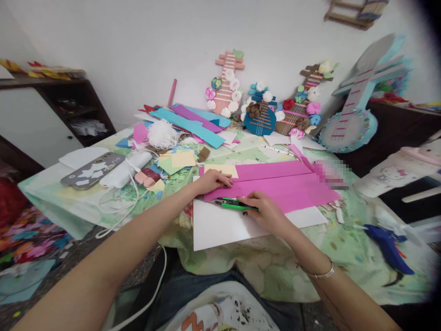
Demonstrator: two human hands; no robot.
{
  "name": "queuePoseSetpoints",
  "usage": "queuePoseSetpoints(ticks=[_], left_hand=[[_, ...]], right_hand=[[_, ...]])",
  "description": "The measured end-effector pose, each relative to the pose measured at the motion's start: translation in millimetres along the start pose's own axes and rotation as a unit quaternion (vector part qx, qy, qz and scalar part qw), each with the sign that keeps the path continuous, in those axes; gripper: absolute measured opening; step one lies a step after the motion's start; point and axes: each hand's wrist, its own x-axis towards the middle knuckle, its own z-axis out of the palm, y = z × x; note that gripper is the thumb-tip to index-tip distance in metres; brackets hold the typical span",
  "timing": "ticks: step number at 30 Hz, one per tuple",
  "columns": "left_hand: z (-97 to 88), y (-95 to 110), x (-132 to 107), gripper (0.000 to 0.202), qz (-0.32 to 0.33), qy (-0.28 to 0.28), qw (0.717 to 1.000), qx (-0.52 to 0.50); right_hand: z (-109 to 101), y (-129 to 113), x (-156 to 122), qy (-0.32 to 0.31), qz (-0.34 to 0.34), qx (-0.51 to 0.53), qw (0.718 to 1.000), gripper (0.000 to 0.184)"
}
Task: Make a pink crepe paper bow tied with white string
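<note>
My right hand [263, 211] grips a green and black utility knife [231, 203], which points left over the near edge of a bright magenta sheet [275, 186]. Pressing down on the sheet's left part is my left hand [214, 180], its fingers stretched flat to the right. A small cream paper piece [220, 170] lies by those fingers, at the sheet's far left corner. Under the magenta sheet a white board [220, 230] sticks out toward me. The knife's blade tip is too small to make out.
A blue glue gun [389, 248] lies at the right. Left are a phone [93, 172], a white power bank [126, 169] with cable, and paper scraps [177, 161]. Behind stand several flower-decorated paper instruments [260, 115], with white string [163, 134] and coloured strips [188, 124] nearby.
</note>
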Motion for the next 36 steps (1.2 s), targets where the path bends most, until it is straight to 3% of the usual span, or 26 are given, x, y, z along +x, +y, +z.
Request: queuePoseSetpoints(ticks=[20,24,27,32,34,36], left_hand=[[0.4,1,-1,0.025,-0.007,0.016,0.999,-0.03],[-1.0,4,-5,0.034,-0.066,0.059,0.987,-0.136],[1.2,7,-7,0.047,-0.088,0.088,0.976,-0.176],[4.3,13,-4,0.041,-0.045,0.122,0.99,0.063],[1.8,16,-3,0.041,-0.09,0.12,0.979,0.135],[-2.6,18,-2,0.042,-0.142,0.102,0.974,0.144]], right_hand=[[-14,-17,-31,-0.039,0.015,0.02,0.999,0.045],[-27,-10,-48,-0.011,0.013,0.033,0.999,0.045],[-43,9,-63,0.056,0.05,0.031,0.997,0.041],[-55,52,-85,0.164,0.139,-0.054,0.975,0.038],[-51,66,-91,0.186,0.163,-0.086,0.965,0.038],[-44,76,-95,0.191,0.167,-0.109,0.961,0.039]])
